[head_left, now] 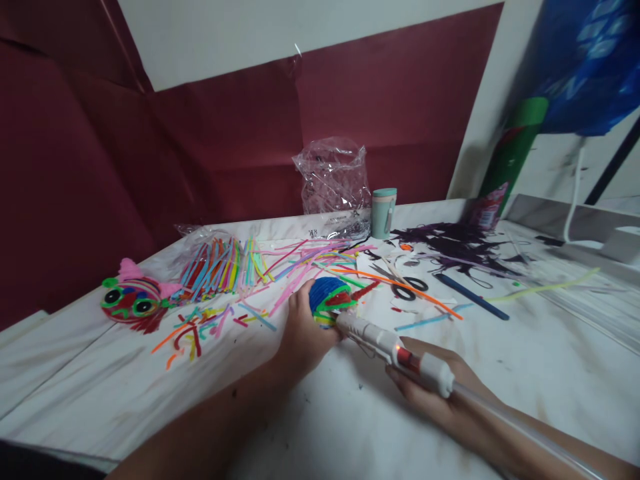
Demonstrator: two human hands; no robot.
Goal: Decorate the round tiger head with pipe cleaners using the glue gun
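My left hand [305, 333] is closed round a small pipe-cleaner piece [329, 299], blue on top with green, red and yellow coils, held just above the white table [100, 373]. My right hand [440, 393] grips a white glue gun [390, 347] with a red light on its body. A clear glue stick trails back from it along my forearm. The gun's tip touches the lower right side of the blue piece.
A finished red, green and pink pipe-cleaner face [131, 300] lies at the left. Loose coloured pipe cleaners [280, 267], a bag of them [213, 263], a clear plastic bag [333, 180], a teal cup [383, 212], scissors [407, 283], a blue stick [473, 297] and purple scraps [450, 243] cover the far side.
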